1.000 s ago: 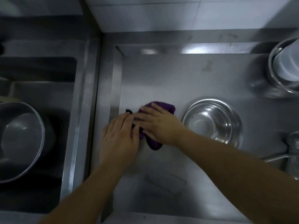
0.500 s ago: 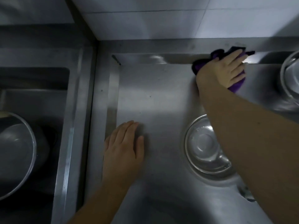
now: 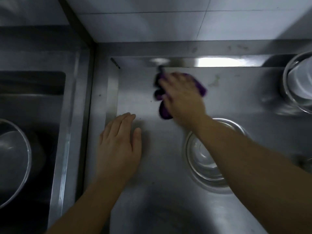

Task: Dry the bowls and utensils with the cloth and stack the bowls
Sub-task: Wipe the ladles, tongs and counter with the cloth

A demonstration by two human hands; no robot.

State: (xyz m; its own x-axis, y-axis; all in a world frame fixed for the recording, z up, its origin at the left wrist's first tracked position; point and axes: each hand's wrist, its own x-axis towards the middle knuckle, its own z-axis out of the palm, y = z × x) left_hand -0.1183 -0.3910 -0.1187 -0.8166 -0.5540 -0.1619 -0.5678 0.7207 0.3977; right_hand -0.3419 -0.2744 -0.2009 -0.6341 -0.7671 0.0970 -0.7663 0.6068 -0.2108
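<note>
Head view, right hand: the right hand is on top of the purple cloth, far on the steel counter. It is blurry, so I cannot tell if the fingers curl round the cloth or just press it flat. I think it is wiping the counter so dry things get a dry spot.

Head view, left hand: the left hand lies flat and open on the counter, near and to the left. It holds nothing. It may be there to lean on.

Head view, bowl: a shiny metal bowl sits open side up on the counter, to the right, partly under the right arm. The cloth is not touching it, so I think it is not dried yet.

Head view, far right: another bowl sits at the far right edge with a white cup inside it.

Head view, left side: a big pot sits low in the sink.

Head view, spoons and forks: I cannot see any clearly.
</note>
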